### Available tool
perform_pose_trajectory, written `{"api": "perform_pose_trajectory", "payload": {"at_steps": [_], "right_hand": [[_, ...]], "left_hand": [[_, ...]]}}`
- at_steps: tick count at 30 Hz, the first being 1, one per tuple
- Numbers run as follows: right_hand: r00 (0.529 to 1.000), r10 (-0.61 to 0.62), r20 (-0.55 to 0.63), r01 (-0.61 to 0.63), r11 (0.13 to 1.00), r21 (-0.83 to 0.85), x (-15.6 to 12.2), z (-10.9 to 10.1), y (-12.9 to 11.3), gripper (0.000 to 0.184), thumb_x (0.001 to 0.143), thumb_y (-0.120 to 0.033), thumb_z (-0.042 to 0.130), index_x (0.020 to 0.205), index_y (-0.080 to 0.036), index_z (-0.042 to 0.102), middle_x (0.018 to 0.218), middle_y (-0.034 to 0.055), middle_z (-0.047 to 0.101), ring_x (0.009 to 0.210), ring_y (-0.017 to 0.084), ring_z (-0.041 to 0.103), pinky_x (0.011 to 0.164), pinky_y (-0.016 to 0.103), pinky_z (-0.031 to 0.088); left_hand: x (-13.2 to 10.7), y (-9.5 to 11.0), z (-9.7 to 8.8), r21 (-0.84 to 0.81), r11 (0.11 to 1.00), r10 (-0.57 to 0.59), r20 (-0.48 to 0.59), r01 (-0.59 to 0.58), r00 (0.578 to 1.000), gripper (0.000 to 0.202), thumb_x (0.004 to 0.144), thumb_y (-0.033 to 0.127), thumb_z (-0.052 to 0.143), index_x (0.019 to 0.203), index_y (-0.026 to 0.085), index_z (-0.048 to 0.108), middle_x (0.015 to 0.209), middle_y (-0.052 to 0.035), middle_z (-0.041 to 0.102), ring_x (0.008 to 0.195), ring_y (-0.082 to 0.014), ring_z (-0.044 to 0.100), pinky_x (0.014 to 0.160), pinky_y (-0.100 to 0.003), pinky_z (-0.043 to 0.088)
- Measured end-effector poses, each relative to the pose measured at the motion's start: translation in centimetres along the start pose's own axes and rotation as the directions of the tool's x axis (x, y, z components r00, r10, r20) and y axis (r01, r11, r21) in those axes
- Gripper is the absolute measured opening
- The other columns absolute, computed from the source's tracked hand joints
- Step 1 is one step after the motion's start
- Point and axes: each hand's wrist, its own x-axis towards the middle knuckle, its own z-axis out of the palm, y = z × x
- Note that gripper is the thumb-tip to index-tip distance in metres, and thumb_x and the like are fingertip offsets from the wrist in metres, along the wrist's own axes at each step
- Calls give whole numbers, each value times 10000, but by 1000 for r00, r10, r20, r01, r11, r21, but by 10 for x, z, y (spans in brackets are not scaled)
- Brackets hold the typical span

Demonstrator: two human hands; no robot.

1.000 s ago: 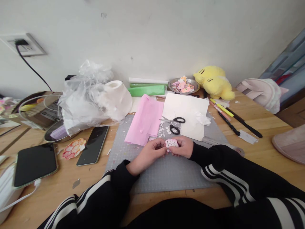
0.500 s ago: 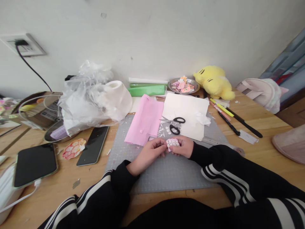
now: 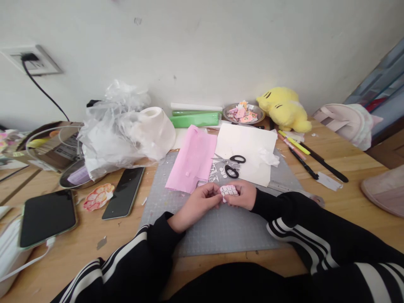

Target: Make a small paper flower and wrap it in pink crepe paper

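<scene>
Between my hands, above the grey cutting mat [image 3: 217,231], is a small white-and-pink paper piece [image 3: 228,190] with black scalloped outlines. My right hand [image 3: 245,194] is closed on its right side, thumb across the front. At its left edge, my left hand [image 3: 205,199] pinches with thumb and fingers together; the fingertips behind are partly hidden. Just beyond the hands lie scissors [image 3: 232,171] with black handles, blades spread, over white paper scraps [image 3: 213,169]. A pink sheet [image 3: 192,158] lies left of them, and a white sheet [image 3: 246,141] sits behind to the right.
Two phones [image 3: 123,193] [image 3: 47,219] and a painted paper cutout [image 3: 99,197] lie left. Behind them stand a plastic bag [image 3: 107,134] and a white roll [image 3: 154,130]. A metal dish [image 3: 243,113] of cutouts, a yellow plush [image 3: 284,109] and pens [image 3: 303,164] are at the right.
The paper piece has shifted very slightly between my fingers, with my left fingertips pressed a little closer to its edge. Everything else stays put.
</scene>
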Motion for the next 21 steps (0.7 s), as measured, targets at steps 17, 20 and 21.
{"api": "perform_pose_trajectory", "payload": {"at_steps": [17, 20, 21], "right_hand": [[998, 63, 2, -63, 998, -3, 1, 0, -4, 97, 624, -179, 533, 705, -131, 510, 468, -59, 474, 387, 34, 413, 360, 140, 330], [999, 49, 7, -49, 999, -11, 0, 0, -3, 88, 633, -185, 530, 696, -131, 500, 473, -58, 474, 392, 33, 411, 365, 140, 328], [999, 48, 8, -48, 999, -17, 0, 0, -2, 87, 634, -187, 529, 692, -131, 498, 473, -58, 472, 391, 32, 409, 365, 140, 328]], "left_hand": [[-1, 1, -1, -48, 999, -5, -11, 4, 1000, 140, 726, 280, 513, 719, 141, 508, 580, 39, 514, 484, -60, 447, 478, -187, 320], [-1, 0, -1, -41, 999, -1, -4, 1, 1000, 148, 727, 285, 520, 710, 139, 504, 579, 39, 514, 483, -56, 444, 481, -185, 319], [-1, 0, -1, -35, 999, -4, -5, 3, 1000, 149, 726, 286, 521, 707, 139, 503, 579, 40, 514, 482, -54, 442, 481, -185, 317]]}}
